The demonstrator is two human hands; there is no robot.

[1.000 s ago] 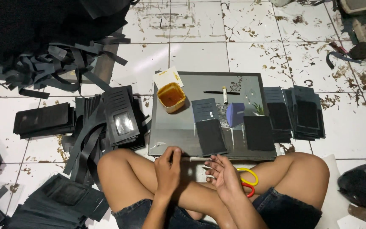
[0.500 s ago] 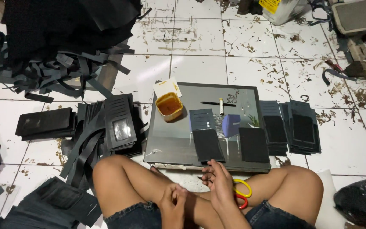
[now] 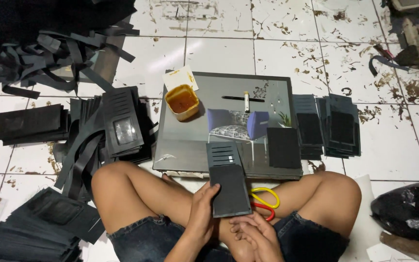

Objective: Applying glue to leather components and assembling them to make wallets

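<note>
**A:** ok so where's the piece sitting vs the hands? Using the grey framed board (image 3: pixel 190 145) on the floor as my reference.

**B:** The flat black slotted wallet panel (image 3: pixel 229 182) hangs off the board's near edge, over the lap. The left hand (image 3: pixel 203 213) pinches its lower left edge, thumb on top, fingers wrapped under. The right hand (image 3: pixel 255 233) is just below the panel's bottom edge, fingers curled loosely, holding nothing; can't tell if it touches the panel.

**A:** counts?

**B:** On the board: one orange glue tub (image 3: pixel 182 102), one small white tube (image 3: pixel 247 102), one black rectangular panel (image 3: pixel 283 147). Just off the near edge: one pair of yellow and red scissors (image 3: pixel 264 201), partly under the held panel. Right of the board: two stacks of black panels (image 3: pixel 333 126). Left of it: one windowed black wallet piece (image 3: pixel 122 128) atop a pile; loose black strips (image 3: pixel 49 53) beyond, too tangled to count.
</note>
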